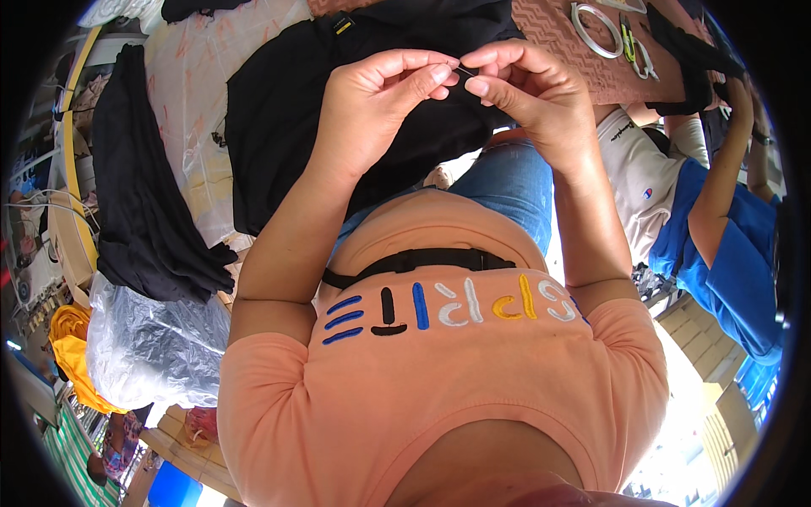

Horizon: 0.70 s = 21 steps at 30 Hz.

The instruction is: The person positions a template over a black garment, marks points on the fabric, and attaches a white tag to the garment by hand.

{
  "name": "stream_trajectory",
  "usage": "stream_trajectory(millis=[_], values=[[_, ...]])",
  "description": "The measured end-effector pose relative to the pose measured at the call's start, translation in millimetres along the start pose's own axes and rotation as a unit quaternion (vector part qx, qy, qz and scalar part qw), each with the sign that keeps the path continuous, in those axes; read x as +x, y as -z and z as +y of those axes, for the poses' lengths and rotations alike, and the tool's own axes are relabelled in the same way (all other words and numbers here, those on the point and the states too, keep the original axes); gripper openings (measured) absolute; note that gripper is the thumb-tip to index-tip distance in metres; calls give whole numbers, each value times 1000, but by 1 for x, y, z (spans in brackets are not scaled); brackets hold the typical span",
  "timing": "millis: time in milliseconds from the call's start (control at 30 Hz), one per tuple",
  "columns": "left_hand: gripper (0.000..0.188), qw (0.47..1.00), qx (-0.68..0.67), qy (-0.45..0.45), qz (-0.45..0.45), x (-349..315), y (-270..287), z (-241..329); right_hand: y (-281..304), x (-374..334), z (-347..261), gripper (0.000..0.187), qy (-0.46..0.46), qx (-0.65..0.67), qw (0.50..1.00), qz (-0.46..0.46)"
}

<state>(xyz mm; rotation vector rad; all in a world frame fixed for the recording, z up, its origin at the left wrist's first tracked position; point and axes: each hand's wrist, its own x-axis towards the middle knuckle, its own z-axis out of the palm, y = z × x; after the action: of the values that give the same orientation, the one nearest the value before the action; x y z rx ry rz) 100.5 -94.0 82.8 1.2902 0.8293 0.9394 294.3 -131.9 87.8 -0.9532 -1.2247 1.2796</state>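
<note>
1. pinching one end of a thin dark strand, the left hand has thumb and forefinger closed together on it; whether it is thread or needle cannot be told.
2. the right hand meets the other end, its thumb and forefinger slightly apart at the tips; i cannot tell whether they grip it.
3. the strand sits between the two hands, over a black cloth which spreads across the bench and reaches past its near edge toward the person's lap.
4. a small dark label with yellow shows on that cloth.
5. toward the bench's right edge lie a white coil, yellow-green snips and pale-handled scissors, all near one another.
6. to the left, a black garment hangs down, with clear plastic below it.
7. at the bench's right corner, a co-worker in blue handles dark fabric.
</note>
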Motion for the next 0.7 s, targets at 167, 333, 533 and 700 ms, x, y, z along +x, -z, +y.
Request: stream_trajectory(millis=[167,333,533,700], values=[[19,1000,-4,-16,3,0,1,-2,-5,1,1,32,-2,-24,1000,2],[27,1000,-26,1,3,-1,1,0,0,1,4,28,-3,-37,999,-15],[32,1000,-27,5,-1,0,3,1,-1,1,9,24,-4,-54,998,-11],[32,999,-33,11,-4,-1,3,1,-1,2,13,20,8,-56,998,1]])
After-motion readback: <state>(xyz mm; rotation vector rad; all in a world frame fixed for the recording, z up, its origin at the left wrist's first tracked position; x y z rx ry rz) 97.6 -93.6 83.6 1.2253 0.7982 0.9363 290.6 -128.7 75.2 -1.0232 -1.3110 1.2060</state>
